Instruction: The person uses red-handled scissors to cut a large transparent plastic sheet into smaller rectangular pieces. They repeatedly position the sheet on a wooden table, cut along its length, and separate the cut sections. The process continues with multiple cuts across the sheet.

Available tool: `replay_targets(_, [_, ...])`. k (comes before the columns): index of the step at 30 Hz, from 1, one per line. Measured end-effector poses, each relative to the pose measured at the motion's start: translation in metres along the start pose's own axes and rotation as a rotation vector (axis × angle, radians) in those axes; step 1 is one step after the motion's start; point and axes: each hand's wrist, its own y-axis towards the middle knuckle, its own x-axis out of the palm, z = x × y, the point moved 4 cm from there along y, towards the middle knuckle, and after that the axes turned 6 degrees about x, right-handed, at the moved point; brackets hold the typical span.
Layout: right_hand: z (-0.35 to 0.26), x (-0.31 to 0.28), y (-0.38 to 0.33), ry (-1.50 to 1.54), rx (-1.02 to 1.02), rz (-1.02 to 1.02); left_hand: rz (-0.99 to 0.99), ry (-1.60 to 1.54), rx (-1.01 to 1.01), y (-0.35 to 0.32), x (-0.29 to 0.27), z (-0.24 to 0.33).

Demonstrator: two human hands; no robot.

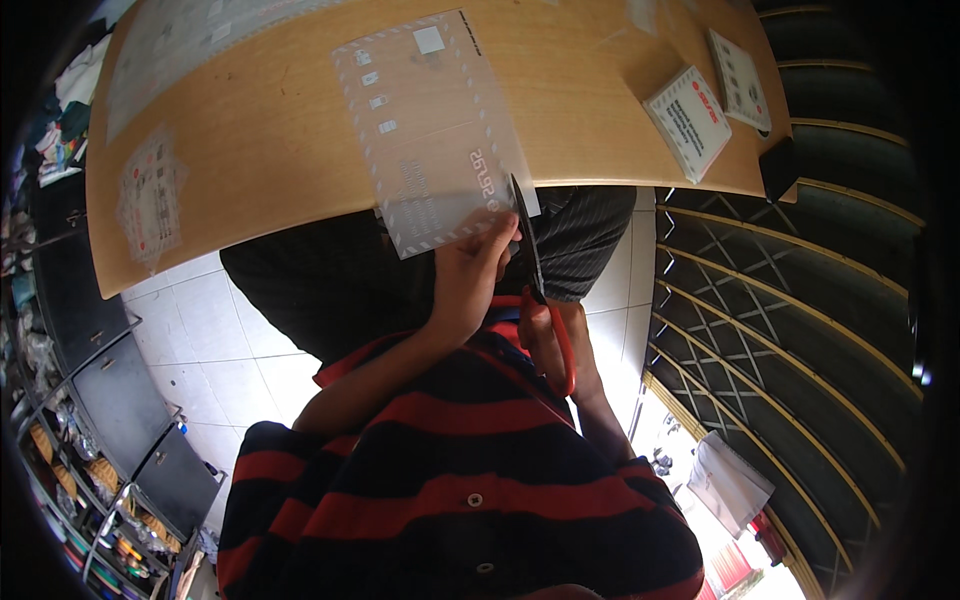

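A translucent plastic sheet (430,130) with white printing and a striped border lies partly on the wooden table, its near end hanging past the front edge. My left hand (468,275) pinches that near end close to its right corner. In my right hand (542,345) is a pair of scissors (566,350) with red handles and dark blades. The blades point away from me along the sheet's right edge, next to my left fingertips. Whether they are cutting into the plastic, I cannot tell.
A stack of white printed packets (690,125) sits at the table's right, with another packet (738,80) beside it. A clear printed bag (152,200) lies at the left, and plastic sheeting (190,55) behind it. Dark drawers (120,400) stand left; a folding metal gate (760,290) stands right.
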Motion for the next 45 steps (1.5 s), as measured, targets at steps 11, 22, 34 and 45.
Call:
replay_targets(11, [-0.011,-0.001,-0.002,-0.047,0.126,0.044,-0.029,0.126,-0.023,-0.005,-0.012,0.001])
replay_targets(22, [-0.008,0.001,0.000,0.021,0.067,0.038,-0.161,0.291,0.015,-0.014,-0.011,0.012])
replay_targets(34, [-0.013,0.005,0.006,0.068,0.052,0.000,-0.175,0.243,0.042,-0.022,-0.014,0.012])
replay_targets(45, [-0.016,0.005,0.011,0.090,0.058,-0.055,-0.095,0.069,-0.076,-0.024,-0.033,0.003])
